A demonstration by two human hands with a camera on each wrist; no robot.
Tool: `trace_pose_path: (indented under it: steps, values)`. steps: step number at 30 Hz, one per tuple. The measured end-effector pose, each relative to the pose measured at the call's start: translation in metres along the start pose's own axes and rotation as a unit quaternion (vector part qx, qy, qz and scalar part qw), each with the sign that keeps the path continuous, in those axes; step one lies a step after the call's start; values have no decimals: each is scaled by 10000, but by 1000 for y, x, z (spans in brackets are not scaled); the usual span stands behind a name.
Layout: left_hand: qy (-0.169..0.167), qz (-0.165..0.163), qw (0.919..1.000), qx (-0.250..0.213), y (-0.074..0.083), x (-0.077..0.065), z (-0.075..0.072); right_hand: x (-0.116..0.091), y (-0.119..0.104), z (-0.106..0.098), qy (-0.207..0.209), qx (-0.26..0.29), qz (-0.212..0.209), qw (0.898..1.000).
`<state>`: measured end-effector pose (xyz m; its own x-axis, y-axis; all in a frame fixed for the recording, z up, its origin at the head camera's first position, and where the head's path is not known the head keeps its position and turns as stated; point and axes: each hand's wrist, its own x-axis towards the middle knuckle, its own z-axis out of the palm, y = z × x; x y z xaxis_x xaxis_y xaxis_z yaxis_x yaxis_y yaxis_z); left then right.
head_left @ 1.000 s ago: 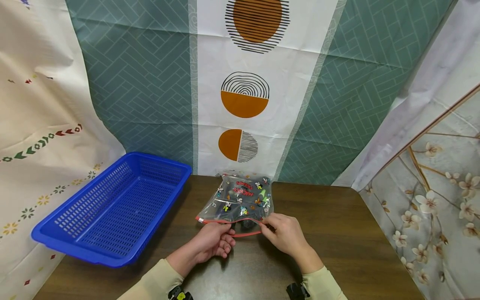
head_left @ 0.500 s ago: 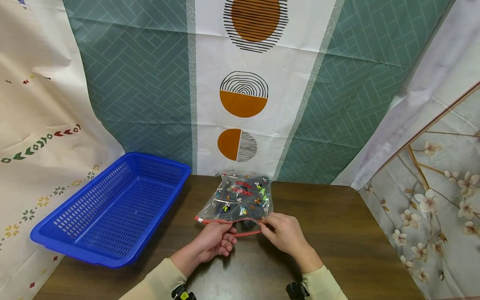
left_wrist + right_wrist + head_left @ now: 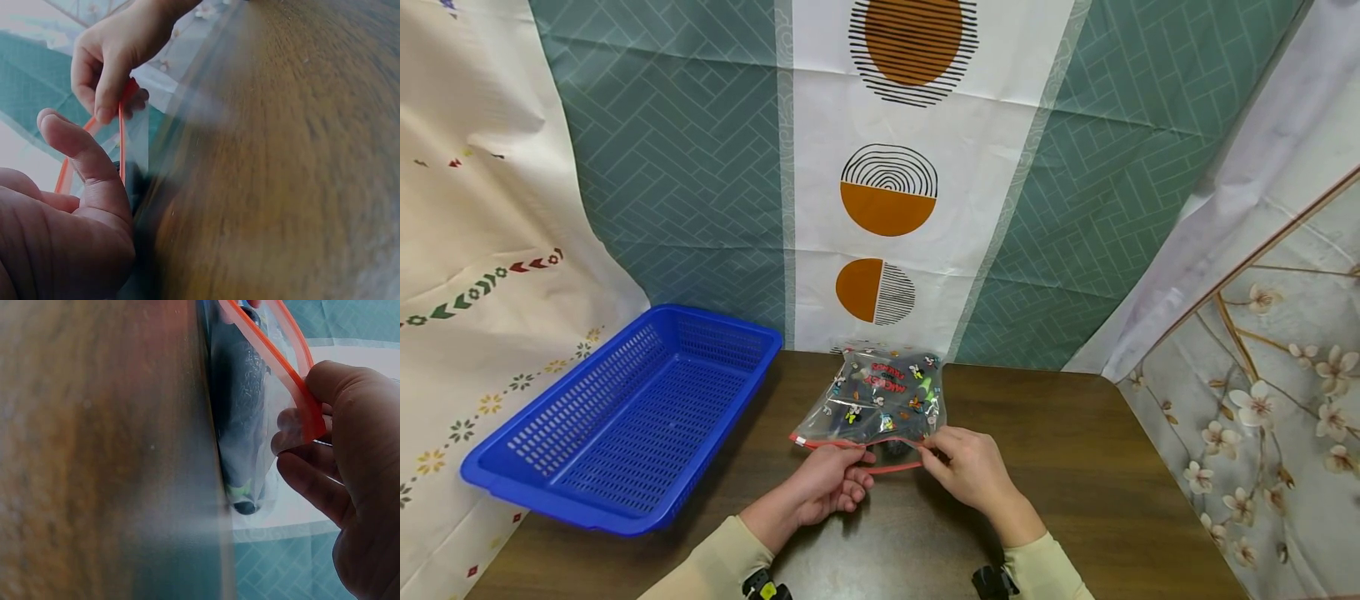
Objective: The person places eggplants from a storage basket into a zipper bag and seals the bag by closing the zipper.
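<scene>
A clear zip bag (image 3: 867,421) printed with cartoon figures and red lettering lies at the table's middle. Its red-edged mouth (image 3: 272,353) faces me and gapes, with a white slider (image 3: 801,441) at the left corner. Dark contents (image 3: 237,406) show through the plastic, including a long black item with a bit of green. My left hand (image 3: 826,487) holds the mouth left of centre, thumb above the red edge and fingers curled beneath. At the mouth's right corner, my right hand (image 3: 972,468) pinches the red strip between thumb and fingers.
A blue perforated plastic basket (image 3: 561,507) stands at the left on the dark wooden table (image 3: 1075,475). Patterned cloth (image 3: 700,167) hangs right behind the table, and flowered fabric (image 3: 1262,467) borders the right side.
The lower red edge of the bag's mouth has risen slightly, along with the fingers of my left hand. My right hand stays at the right corner.
</scene>
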<state>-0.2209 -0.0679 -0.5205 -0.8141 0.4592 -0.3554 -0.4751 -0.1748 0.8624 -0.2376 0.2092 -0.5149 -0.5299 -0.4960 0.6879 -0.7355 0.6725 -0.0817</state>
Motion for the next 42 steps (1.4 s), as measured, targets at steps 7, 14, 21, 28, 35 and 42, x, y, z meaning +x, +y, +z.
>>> trace_pose_path:
  steps: [7,14,21,28,35,42]
  values:
    - [10,14,9999,149,0,-4,-3,1,0,-1,44,-6,-62,10000]
    - [-129,42,9995,291,-1,-9,-9,0,1,-3,-2,-23,-23,10000]
    - [-168,103,9979,625,1,-16,-16,-2,3,-2,39,18,7,10000]
    - [-154,273,9870,1574,6,-24,-25,-3,4,-3,-7,25,108,9999]
    - [-99,863,9636,2528,16,-39,-36,-2,6,-5,73,106,95,9999]
    - [208,1312,9486,2872,28,-45,-52,0,7,-6,85,103,142,9998]
